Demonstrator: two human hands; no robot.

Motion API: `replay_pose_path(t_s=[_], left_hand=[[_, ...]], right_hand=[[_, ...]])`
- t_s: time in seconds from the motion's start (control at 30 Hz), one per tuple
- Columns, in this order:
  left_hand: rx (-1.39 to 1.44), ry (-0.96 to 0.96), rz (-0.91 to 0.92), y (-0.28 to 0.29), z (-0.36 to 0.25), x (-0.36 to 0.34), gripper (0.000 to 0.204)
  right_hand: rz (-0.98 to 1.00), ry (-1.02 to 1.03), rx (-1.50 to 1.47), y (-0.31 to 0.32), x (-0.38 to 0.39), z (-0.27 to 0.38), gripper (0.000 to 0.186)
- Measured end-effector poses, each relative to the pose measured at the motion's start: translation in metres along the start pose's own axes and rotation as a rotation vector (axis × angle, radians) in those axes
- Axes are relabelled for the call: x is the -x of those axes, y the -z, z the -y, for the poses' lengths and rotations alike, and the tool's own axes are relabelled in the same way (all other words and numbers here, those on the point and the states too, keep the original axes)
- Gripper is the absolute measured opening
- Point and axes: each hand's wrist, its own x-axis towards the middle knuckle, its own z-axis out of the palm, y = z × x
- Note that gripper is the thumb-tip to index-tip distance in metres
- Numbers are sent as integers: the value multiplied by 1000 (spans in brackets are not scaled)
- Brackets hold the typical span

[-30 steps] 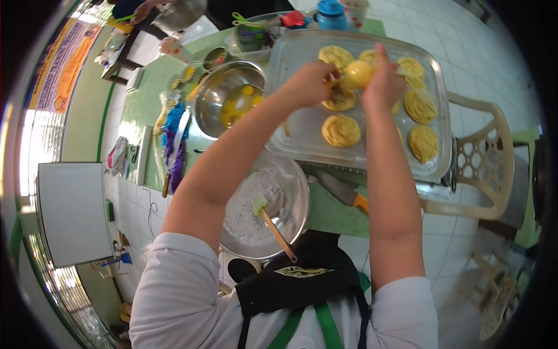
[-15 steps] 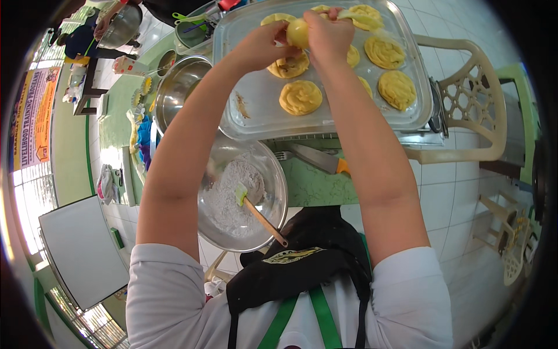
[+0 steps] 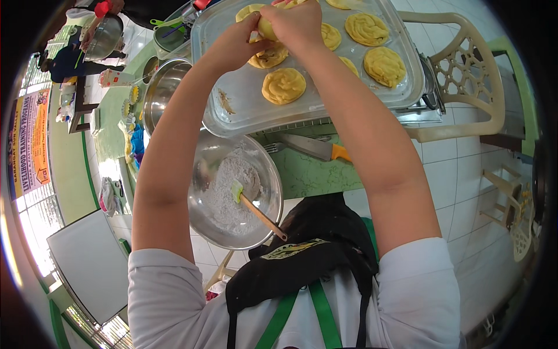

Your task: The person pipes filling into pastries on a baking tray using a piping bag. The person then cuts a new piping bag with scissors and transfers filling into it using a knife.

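A smooth yellow piece of dough [image 3: 266,29] is held between my two hands over the far part of a metal baking tray [image 3: 241,113]. My left hand [image 3: 241,43] grips its left side with bent fingers. From the right, my right hand [image 3: 297,26] closes on the same dough, its fingers partly cut off by the top edge. Coiled yellow dough buns lie spaced on the tray. One bun [image 3: 283,86] sits nearest me, and another bun [image 3: 273,56] lies beneath my hands, partly covered. Further right are a bun [image 3: 385,67] and a bun [image 3: 366,29].
Left of centre, a steel bowl [image 3: 200,218] holds white powder and a spatula [image 3: 258,214] with a green head. A knife [image 3: 308,146] with an orange handle lies beside a fork on the green table [image 3: 314,174]. A beige chair [image 3: 491,87] stands right; another person's hand [image 3: 87,41] is by a bowl.
My hands and the dough have shifted left and up in view, as have the tray and bowl. The dough strip that stuck out past my right hand no longer shows clearly.
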Motion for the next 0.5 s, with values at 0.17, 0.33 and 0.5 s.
replay_pose_path(t_s=[0.17, 0.33, 0.5], left_hand=[[-19, 126, 21, 4, -1, 3, 47], [-181, 92, 19, 5, -8, -9, 43], [-124, 38, 12, 9, 3, -6, 46]], right_hand=[[112, -30, 127, 3, 9, 24, 26], [-36, -55, 197, -3, -4, 3, 31], [-155, 187, 362, -19, 1, 0, 33]])
